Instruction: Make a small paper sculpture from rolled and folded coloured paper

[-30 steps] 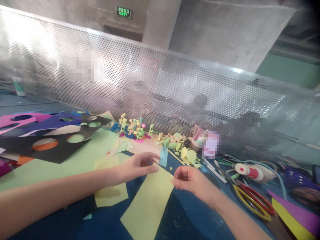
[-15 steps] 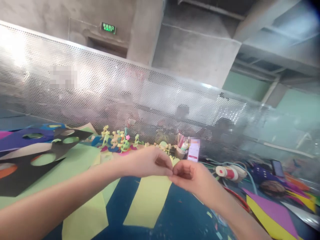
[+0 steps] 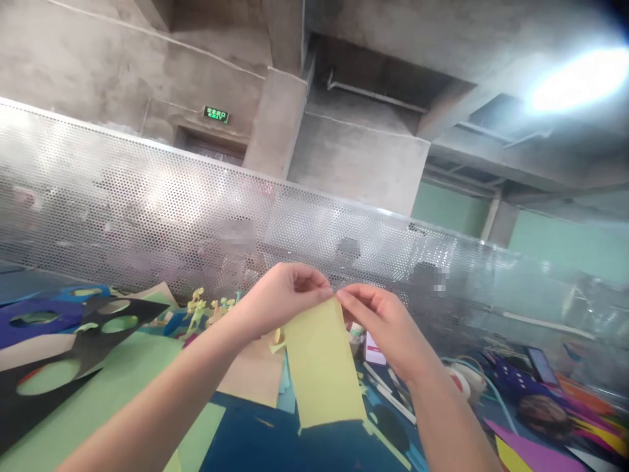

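Your left hand [image 3: 287, 296] and right hand [image 3: 388, 321] pinch yellow paper [image 3: 324, 367], fingertips closed on its top edge. You're likely positioning it; next calls for even tension.

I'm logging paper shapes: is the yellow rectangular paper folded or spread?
Spread: the yellow rectangular paper shows one broad face, with no fold visible.

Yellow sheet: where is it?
Head view, lower middle: the yellow sheet hangs by its top edge from the fingertips of the left hand and right hand, with the blue tabletop showing below it.
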The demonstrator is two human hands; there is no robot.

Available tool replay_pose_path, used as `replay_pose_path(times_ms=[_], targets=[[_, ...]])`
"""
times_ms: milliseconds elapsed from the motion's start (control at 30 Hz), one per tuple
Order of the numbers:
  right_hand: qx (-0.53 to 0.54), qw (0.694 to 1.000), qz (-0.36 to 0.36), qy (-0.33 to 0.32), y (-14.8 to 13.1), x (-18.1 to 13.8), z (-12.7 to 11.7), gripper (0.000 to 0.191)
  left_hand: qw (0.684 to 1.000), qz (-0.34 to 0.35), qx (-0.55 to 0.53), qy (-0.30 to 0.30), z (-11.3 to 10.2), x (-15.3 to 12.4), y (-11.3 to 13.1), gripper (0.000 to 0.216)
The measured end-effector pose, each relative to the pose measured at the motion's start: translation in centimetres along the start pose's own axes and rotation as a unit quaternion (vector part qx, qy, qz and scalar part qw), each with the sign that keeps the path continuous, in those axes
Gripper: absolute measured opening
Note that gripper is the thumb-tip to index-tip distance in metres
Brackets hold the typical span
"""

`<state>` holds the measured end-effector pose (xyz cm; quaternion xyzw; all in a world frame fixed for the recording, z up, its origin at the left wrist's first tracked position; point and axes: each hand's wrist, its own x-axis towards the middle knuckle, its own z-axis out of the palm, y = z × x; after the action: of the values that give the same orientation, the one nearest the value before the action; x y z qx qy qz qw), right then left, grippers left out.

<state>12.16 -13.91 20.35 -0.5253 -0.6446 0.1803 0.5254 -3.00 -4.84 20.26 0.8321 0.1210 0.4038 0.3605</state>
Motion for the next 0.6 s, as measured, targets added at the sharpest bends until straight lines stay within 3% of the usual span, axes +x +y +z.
replay_pose_path(times_ms=[600], targets=[[-0.078,0.994,-0.065,0.043,-1.5,-1.9,1.1,0.007,0.999,0.014,0.036,-0.034,-1.3,-1.9,1.7,0.015]])
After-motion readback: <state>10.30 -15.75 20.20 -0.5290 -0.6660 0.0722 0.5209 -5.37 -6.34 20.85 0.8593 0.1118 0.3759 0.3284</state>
